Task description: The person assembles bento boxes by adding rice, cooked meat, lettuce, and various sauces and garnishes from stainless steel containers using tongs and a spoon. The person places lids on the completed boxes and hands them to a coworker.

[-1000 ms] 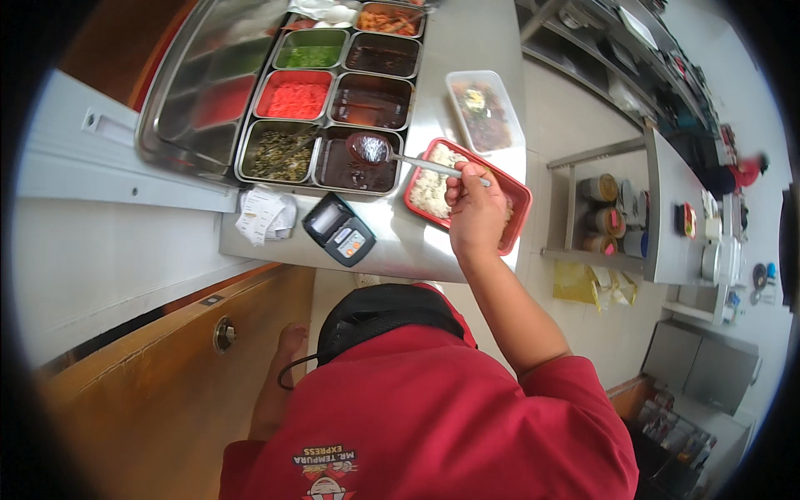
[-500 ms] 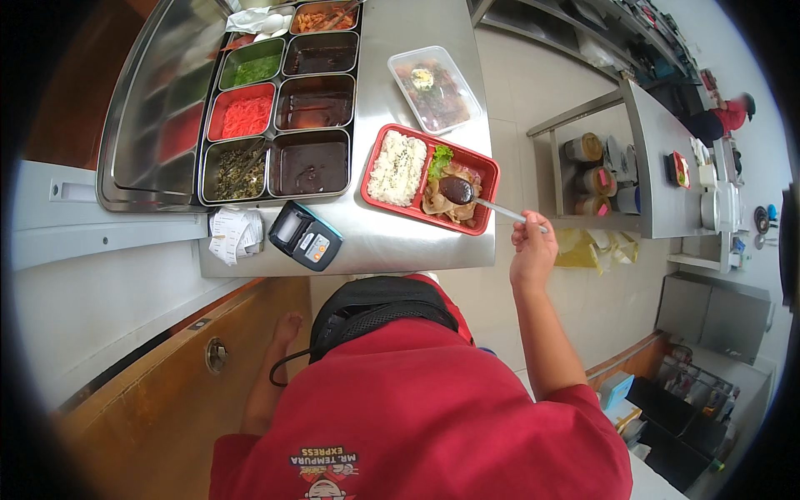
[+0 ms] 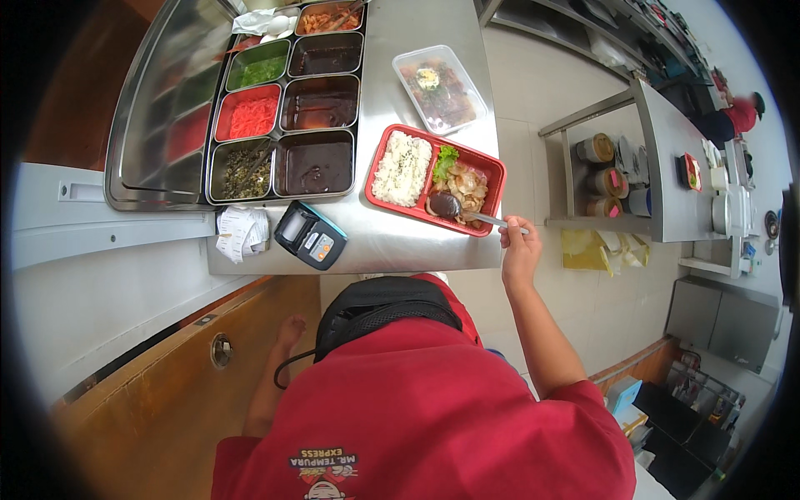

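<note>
The right hand [image 3: 518, 250] has a tight grip on the handle of a ladle [image 3: 457, 210]. Its dark bowl sits over the meat side of the red meal tray [image 3: 392, 138], so the sauce lands on the food and not on the worktop [image 3: 417, 242]. The tray lies just beside the sauce pans [image 3: 315, 162] (a short reach). The left hand [image 3: 289, 332] hangs low, well below the tray; I cannot tell its grip.
</note>
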A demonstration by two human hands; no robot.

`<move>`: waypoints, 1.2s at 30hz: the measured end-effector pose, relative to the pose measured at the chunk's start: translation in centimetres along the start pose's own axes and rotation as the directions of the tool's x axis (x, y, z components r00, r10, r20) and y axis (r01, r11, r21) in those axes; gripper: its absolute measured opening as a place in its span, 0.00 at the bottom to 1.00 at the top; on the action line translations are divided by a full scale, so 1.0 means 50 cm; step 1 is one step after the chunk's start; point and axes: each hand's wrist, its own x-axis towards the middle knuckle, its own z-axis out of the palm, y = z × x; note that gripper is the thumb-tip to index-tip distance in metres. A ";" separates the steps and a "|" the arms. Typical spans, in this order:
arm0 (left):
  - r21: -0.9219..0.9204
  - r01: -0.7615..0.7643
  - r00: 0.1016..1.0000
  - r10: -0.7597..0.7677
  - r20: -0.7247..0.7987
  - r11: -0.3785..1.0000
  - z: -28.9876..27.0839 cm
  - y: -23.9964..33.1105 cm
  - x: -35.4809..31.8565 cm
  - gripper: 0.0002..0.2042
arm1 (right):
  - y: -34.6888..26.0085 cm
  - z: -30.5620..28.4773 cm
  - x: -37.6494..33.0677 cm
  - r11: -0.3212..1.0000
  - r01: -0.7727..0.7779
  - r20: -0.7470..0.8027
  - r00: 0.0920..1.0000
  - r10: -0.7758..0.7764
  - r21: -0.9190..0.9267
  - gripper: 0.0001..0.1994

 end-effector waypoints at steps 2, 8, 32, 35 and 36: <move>0.053 0.013 1.000 -0.012 -0.004 0.999 0.002 -0.004 0.000 0.11 | -0.003 -0.004 -0.001 0.999 0.022 0.036 0.999 -0.020 -0.048 0.08; -0.041 0.012 1.000 -0.012 -0.003 0.999 0.020 0.013 -0.008 0.11 | -0.010 -0.015 0.003 0.980 0.136 0.058 0.990 -0.128 -0.146 0.09; 0.017 -0.010 1.000 0.011 -0.025 1.000 0.035 0.022 -0.013 0.12 | -0.057 -0.001 0.055 0.871 0.314 0.089 0.949 -0.303 -0.378 0.11; 0.073 0.003 0.999 0.000 -0.041 0.997 0.038 0.029 -0.021 0.11 | -0.064 -0.013 0.062 0.867 0.333 0.071 0.941 -0.331 -0.369 0.11; 0.111 -0.003 1.000 0.005 -0.018 0.994 0.038 0.032 -0.023 0.11 | -0.067 -0.015 0.063 0.853 0.324 0.064 0.943 -0.327 -0.409 0.11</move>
